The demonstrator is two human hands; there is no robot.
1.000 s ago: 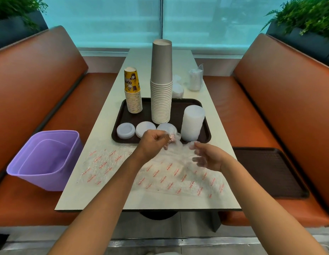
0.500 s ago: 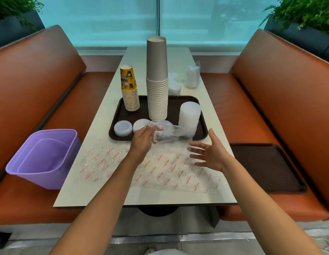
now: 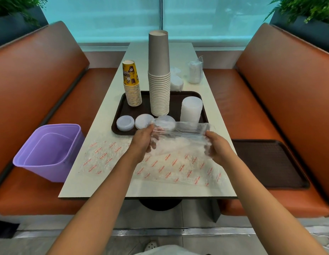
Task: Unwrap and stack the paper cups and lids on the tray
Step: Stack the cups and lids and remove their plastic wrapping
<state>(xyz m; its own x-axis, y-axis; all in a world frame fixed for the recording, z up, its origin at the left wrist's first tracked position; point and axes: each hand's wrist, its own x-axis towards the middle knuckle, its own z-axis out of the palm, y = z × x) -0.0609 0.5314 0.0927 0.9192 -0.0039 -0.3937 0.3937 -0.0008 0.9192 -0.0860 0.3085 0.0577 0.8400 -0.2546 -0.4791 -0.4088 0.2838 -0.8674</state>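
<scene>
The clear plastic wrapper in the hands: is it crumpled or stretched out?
Stretched out. The left hand and right hand each hold one end of the clear wrapper, taut between them.

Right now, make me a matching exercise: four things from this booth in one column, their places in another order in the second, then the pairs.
Things:
1. yellow printed cup stack
2. purple bin
3. clear plastic wrapper
4. empty brown tray

Places:
A. on the right-hand bench seat
B. on the left-hand bench seat
C. far-left corner of the tray on the table
D. held between the left hand and right hand

Pairs: 1-C, 2-B, 3-D, 4-A
</scene>
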